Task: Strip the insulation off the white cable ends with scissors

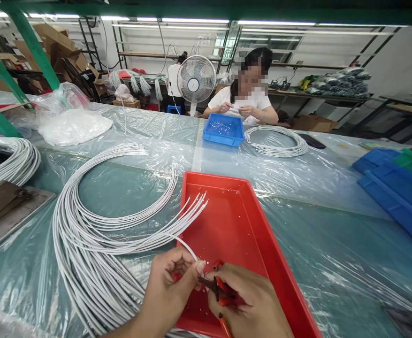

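One thin white wire [188, 247] is pinched at its end, low down at the near edge of the red tray [234, 220]. The wire is smooth and round and bends in a soft curve. The left hand [169, 286] holds it tight between thumb and fingertip, with the fingers curled in. The right hand [251, 305] is closed around small red cutters [215, 286] with dark metal tips. The tips point at the wire end, right by the left thumb. The two hands are close together, almost touching, over the near corner of the tray.

The tray is hard, shiny plastic, long and flat with low walls. Tiny white bits lie in it.

To the left lies a big bunch of white wires [86, 244], bent in a wide loop. Some of its ends rest over the tray's edge.

The desk [332, 244] is covered with a clear, crinkly plastic sheet.

Far across it, another person sits with both hands up near their chest. In front of them are a small blue tray [223, 129] and a round coil of white wire [276, 141]. A white fan [196, 80] stands behind. Flat blue trays [396, 192] are stacked on the right. A clear bag of white bits [74, 126] sits far left.
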Action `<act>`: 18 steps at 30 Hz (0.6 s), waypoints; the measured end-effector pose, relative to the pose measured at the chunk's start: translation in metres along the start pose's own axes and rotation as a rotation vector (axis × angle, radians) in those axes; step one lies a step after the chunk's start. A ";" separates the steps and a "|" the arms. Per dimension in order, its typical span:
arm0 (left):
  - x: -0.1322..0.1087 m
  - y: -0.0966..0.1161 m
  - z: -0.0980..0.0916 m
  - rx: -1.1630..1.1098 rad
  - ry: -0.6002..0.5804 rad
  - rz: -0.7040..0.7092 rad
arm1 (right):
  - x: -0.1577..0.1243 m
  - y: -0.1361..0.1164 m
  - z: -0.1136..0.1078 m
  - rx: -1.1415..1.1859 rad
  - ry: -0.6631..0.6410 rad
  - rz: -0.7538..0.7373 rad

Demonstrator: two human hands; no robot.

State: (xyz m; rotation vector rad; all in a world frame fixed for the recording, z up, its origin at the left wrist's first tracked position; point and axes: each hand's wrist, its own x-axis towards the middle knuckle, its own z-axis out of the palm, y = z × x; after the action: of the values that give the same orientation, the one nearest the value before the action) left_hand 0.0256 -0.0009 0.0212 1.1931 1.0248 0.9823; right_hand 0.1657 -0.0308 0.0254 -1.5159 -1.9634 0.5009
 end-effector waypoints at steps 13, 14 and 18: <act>0.003 0.005 -0.005 -0.166 -0.140 -0.181 | 0.011 0.002 0.002 0.590 -0.145 0.287; 0.004 0.005 -0.006 -0.168 -0.149 -0.187 | 0.012 0.003 0.002 0.640 -0.167 0.301; 0.005 0.005 -0.007 -0.211 -0.193 -0.206 | 0.015 0.005 0.003 0.764 -0.180 0.383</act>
State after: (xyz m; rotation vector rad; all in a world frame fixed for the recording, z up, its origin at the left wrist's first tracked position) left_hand 0.0201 0.0057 0.0250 0.9665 0.8495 0.7769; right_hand 0.1649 -0.0145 0.0229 -1.3431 -1.3273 1.4024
